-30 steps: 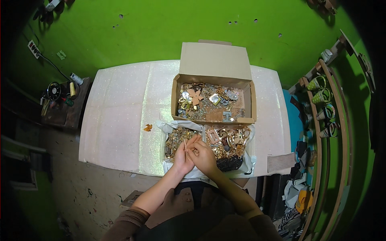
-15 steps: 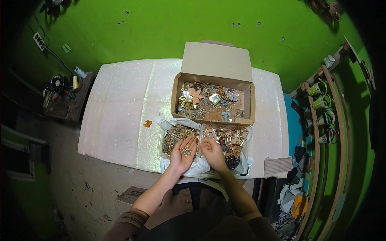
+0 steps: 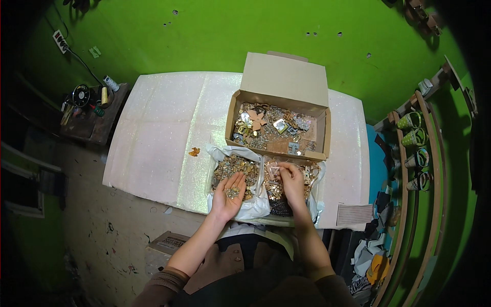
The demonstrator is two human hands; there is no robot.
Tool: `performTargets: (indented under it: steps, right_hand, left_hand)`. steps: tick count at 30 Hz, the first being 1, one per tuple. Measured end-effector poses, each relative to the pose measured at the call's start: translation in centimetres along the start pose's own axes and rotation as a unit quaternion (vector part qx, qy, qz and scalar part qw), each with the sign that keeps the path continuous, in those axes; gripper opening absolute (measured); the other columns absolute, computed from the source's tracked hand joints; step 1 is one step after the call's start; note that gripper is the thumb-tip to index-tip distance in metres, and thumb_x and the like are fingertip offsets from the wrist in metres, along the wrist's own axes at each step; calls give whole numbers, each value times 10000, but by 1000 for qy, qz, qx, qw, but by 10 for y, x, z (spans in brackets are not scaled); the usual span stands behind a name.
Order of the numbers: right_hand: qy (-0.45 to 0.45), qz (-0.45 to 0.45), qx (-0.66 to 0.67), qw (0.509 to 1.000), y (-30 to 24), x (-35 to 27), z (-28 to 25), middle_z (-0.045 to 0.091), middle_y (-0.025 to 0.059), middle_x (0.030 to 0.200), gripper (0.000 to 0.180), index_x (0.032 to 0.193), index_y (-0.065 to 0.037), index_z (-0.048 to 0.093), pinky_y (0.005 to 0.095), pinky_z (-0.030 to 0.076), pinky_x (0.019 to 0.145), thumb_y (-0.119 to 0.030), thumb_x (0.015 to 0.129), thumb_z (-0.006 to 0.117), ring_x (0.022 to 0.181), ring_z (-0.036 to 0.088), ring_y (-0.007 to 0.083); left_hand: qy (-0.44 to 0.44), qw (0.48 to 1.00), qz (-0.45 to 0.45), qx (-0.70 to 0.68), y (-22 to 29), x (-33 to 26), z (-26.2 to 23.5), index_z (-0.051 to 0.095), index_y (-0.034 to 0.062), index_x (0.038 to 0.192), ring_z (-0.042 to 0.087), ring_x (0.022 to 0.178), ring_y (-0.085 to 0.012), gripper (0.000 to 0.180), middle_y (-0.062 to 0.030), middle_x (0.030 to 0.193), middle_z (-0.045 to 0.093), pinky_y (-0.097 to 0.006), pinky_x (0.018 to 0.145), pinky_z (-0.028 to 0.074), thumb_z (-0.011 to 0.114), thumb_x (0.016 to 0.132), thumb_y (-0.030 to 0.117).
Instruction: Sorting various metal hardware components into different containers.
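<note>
My left hand is palm up with its fingers stretched out, above the left tray's near part. A small heap of shiny pieces rests in its palm. Below it, the left tray, lined with white plastic, is filled with small gold and silver metal fittings. My right hand is over the right tray, thumb and forefinger pinched together beside a pale frame-shaped buckle. What those fingertips hold, if anything, is too small to tell. Copper-coloured buckles and dark beads lie in that tray.
Behind the trays stands a cardboard box, lid raised, containing mixed fittings. A brown scrap lies on the shimmering white tabletop. A grey striped piece lies near the right edge. Sandals hang on a wooden rack at right.
My right hand has moved right, from beside my left hand to over the right tray. My left hand stays palm up with the shiny pieces. The whole view has shifted slightly.
</note>
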State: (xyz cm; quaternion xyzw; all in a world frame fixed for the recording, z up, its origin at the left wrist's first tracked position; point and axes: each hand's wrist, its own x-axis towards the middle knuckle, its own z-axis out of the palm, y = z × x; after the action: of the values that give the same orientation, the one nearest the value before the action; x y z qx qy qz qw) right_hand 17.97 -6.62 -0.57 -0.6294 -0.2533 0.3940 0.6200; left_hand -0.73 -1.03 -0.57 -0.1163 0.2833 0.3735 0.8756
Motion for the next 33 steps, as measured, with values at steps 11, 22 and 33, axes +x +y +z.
performTargets:
  steps: [11,22,33]
  right_hand:
    - [-125,-2,-73,989,-16,3,24,619,33,913,268,1106,-37,575,185,424,662,-119,862,500,754,533,59]
    - [-94,-194,-284,934,-8,-25,50,580,149,999,228,998,-40,608,325,460,786,-30,802,493,915,573,295]
    - [-130,-267,-329,896,-19,-37,84,521,144,944,213,968,-3,579,362,443,766,-79,769,572,896,530,312]
  left_hand:
    - [-53,998,17,6,17,12,24,444,-46,1168,442,1168,-231,346,-148,1219,480,-342,960,407,375,920,184]
    - [-76,997,-20,12,23,14,10,421,-9,1205,441,1172,-233,346,-132,1255,459,-356,928,431,341,931,188]
    - [-138,988,-38,56,33,11,11,281,-10,1324,348,1233,-233,452,-125,1369,330,-364,1044,258,272,937,222]
